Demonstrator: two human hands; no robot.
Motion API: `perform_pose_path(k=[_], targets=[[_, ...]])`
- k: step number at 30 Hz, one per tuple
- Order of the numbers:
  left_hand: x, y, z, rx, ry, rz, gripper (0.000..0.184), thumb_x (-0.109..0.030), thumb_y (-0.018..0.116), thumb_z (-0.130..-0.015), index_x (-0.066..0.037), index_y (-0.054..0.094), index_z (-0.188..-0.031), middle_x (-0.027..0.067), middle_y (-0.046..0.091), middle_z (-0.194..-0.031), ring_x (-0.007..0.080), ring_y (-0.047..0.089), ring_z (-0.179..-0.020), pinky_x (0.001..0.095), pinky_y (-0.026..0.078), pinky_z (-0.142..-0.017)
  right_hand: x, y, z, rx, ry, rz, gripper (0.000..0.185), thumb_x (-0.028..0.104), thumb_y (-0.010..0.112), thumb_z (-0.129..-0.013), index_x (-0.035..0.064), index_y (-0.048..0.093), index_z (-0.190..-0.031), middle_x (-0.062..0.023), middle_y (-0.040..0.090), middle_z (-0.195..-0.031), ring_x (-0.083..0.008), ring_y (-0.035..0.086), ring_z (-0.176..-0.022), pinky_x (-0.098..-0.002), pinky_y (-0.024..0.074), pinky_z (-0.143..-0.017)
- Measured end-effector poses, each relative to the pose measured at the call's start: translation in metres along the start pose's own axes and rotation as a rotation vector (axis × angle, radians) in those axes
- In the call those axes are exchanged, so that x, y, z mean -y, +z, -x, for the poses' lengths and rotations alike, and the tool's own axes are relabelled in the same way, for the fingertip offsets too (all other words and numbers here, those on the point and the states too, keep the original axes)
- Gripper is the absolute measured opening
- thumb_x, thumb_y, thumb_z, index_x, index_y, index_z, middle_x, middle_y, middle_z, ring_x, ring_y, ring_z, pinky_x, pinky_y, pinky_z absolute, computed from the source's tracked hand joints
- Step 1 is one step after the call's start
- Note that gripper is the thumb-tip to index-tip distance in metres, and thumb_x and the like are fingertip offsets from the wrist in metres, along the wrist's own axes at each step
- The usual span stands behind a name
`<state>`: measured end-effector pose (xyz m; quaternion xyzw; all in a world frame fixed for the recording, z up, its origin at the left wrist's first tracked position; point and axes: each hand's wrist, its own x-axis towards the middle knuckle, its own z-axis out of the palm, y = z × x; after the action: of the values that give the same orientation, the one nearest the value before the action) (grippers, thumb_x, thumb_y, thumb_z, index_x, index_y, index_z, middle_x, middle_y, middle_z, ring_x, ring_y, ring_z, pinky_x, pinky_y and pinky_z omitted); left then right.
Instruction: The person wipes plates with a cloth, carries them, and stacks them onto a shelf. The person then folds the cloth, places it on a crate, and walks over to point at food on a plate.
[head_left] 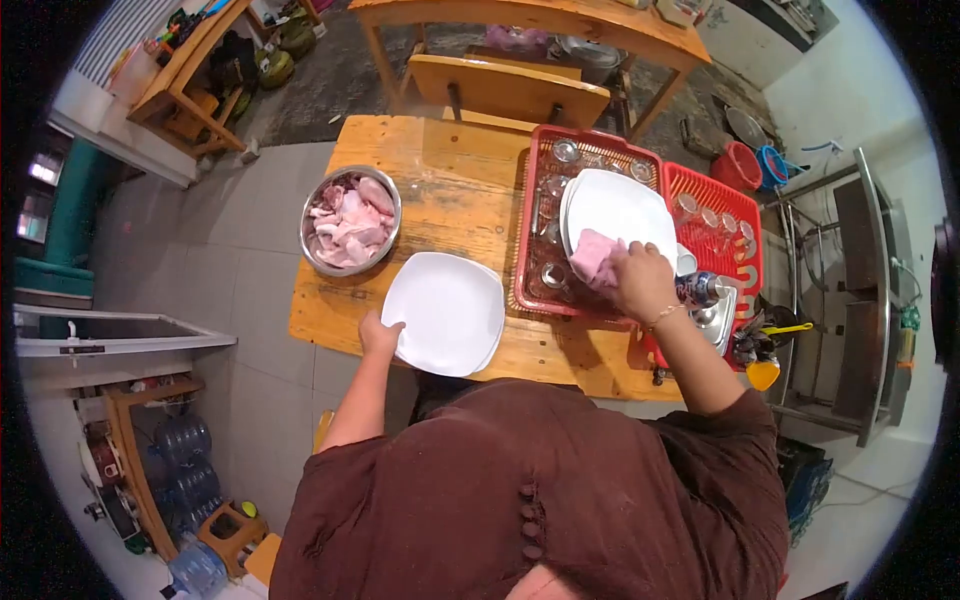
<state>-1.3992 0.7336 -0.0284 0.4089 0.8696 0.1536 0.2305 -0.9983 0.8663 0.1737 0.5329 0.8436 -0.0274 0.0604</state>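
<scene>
My left hand (380, 333) grips the left rim of a white square plate (447, 310), thumb on top. A second plate's edge shows beneath it, on its right side. My right hand (643, 282) is closed round a pink cloth (596, 254), which rests on the lower part of another white square plate (625, 212). That plate lies on top of a stack over a red basket (533, 190) of clear glasses. Beside my right hand stand a dark-labelled bottle (698, 289) and a white cup (685, 261).
A metal bowl (308, 238) of raw chicken pieces sits on the wooden table (450, 165) at the left. Another red rack (745, 205) holds upturned glasses at the right, near a yellow-handled utensil (788, 328). A wooden chair (508, 88) stands beyond the table's far edge.
</scene>
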Motion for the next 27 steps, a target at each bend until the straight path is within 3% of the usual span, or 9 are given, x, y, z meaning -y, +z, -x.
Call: perform_pose_path(k=[3,6,8,11,14,20,23,26,27], targets=[[0.002,-0.005,-0.003,-0.020,-0.035,-0.087,0.044,-0.021,0.084,-0.056,0.004,0.059,-0.082,0.0204,0.063,-0.087,0.0384,0.060,-0.084,0.0422,0.048,-0.076,-0.012,-0.008,-0.002,-0.108,0.023,-0.033,0.017,0.023,0.066,-0.071,0.0106,0.068,-0.082,-0.0142,0.059,-0.084,-0.0317,0.057,-0.084,-0.0406,0.0482,-0.071],[0.029,0.003,-0.016,0.243,-0.281,0.116,0.039,-0.015,0.083,-0.058,0.003,0.059,-0.084,0.0174,0.064,-0.086,0.0321,0.063,-0.076,0.0398,0.050,-0.071,-0.019,-0.031,0.004,0.007,0.022,-0.303,0.022,0.025,0.067,-0.072,0.0116,0.070,-0.089,-0.0161,0.061,-0.083,-0.0326,0.059,-0.082,-0.0403,0.0478,-0.070],[0.051,0.011,-0.016,0.377,-0.311,0.448,0.025,-0.008,0.076,-0.068,0.001,0.059,-0.084,0.0143,0.064,-0.082,0.0225,0.063,-0.066,0.0398,0.052,-0.056,-0.021,-0.050,0.010,0.076,-0.020,-0.530,0.025,0.028,0.066,-0.078,0.0087,0.070,-0.093,-0.0102,0.064,-0.082,-0.0226,0.061,-0.074,-0.0328,0.0472,-0.065],[0.067,0.014,-0.013,0.384,-0.272,0.477,0.024,-0.003,0.072,-0.070,0.002,0.059,-0.090,0.0120,0.064,-0.083,0.0213,0.063,-0.069,0.0368,0.052,-0.057,-0.005,-0.076,0.027,0.298,0.165,-1.457,0.030,0.031,0.057,-0.091,0.0020,0.066,-0.095,0.0037,0.059,-0.083,-0.0035,0.049,-0.070,-0.0185,0.0405,-0.057],[0.048,-0.008,-0.006,0.359,-0.217,0.441,0.028,-0.004,0.073,-0.068,0.001,0.058,-0.092,0.0103,0.064,-0.084,0.0203,0.062,-0.070,0.0340,0.051,-0.057,0.033,-0.061,0.017,0.288,0.148,-1.585,0.032,0.032,0.055,-0.092,0.0024,0.065,-0.099,0.0006,0.058,-0.084,-0.0061,0.050,-0.072,-0.0203,0.0417,-0.061],[0.045,-0.001,-0.021,0.494,-0.162,0.354,0.024,-0.002,0.072,-0.067,-0.002,0.058,-0.086,0.0072,0.062,-0.077,0.0186,0.062,-0.067,0.0337,0.050,-0.057,0.161,0.080,-0.050,-0.236,-0.035,-0.720,0.038,0.029,0.055,-0.088,0.0027,0.057,-0.115,-0.0230,0.049,-0.107,-0.0318,0.050,-0.098,-0.0403,0.0411,-0.087],[0.040,-0.008,-0.014,0.571,-0.284,0.699,0.022,-0.002,0.061,-0.069,0.000,0.056,-0.090,0.0103,0.060,-0.080,0.0221,0.060,-0.069,0.0373,0.051,-0.058,0.188,0.129,-0.078,-0.063,-0.013,-0.395,0.040,0.027,0.053,-0.087,0.0054,0.054,-0.120,-0.0232,0.046,-0.120,-0.0365,0.044,-0.113,-0.0465,0.0370,-0.094],[0.027,-0.022,-0.007,0.574,-0.258,0.889,0.029,-0.004,0.048,-0.070,0.002,0.054,-0.098,0.0129,0.059,-0.086,0.0244,0.058,-0.074,0.0384,0.051,-0.066,0.223,0.197,-0.060,-0.219,-0.003,-0.174,0.040,0.027,0.051,-0.086,0.0056,0.053,-0.120,-0.0232,0.043,-0.127,-0.0398,0.037,-0.122,-0.0539,0.0342,-0.095],[0.026,-0.023,-0.009,0.586,-0.329,1.011,0.029,-0.006,0.049,-0.073,0.002,0.053,-0.101,0.0134,0.059,-0.090,0.0247,0.059,-0.078,0.0380,0.051,-0.069,0.236,0.201,-0.055,-0.121,0.050,-0.362,0.040,0.024,0.049,-0.084,0.0059,0.053,-0.120,-0.0231,0.030,-0.142,-0.0406,0.028,-0.131,-0.0600,0.0292,-0.097]])
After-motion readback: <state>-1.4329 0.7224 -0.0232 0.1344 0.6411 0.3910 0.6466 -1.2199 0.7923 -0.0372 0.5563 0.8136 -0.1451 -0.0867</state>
